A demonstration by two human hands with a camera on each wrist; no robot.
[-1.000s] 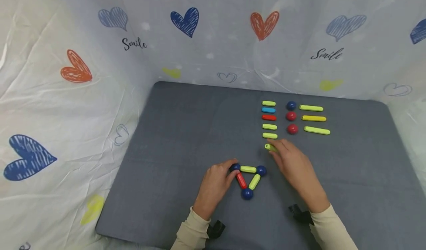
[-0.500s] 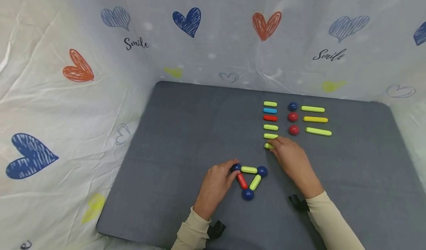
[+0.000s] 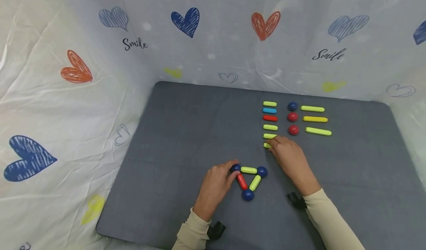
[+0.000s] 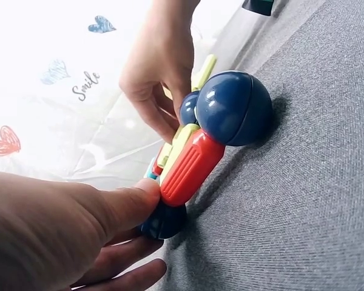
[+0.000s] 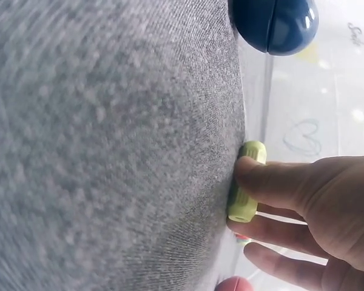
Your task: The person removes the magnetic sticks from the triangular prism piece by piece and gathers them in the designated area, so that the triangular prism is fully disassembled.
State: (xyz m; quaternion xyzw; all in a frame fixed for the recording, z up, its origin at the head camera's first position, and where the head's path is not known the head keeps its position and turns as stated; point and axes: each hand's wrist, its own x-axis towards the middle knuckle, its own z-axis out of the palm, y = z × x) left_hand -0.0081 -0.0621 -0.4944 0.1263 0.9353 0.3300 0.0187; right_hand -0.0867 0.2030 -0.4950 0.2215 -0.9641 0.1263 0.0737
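My left hand pinches a dark blue ball between thumb and fingers, at the left corner of a triangle lying on the table. Its sides are a red rod and two yellow-green rods, the upper and the right. Two more blue balls sit at the right corner and near corner. Further right, my right hand grips a loose short yellow-green rod against the table at the near end of a column of short rods. Its fingers partly cover that rod.
The column also has yellow-green, red and light blue rods. Beside it stand a blue ball, two red balls and three longer rods. A patterned sheet hangs behind the grey table.
My right hand has shifted slightly left and away from me. The rod in it has turned more nearly parallel to the column's other rods. The left hand and triangle stay put.
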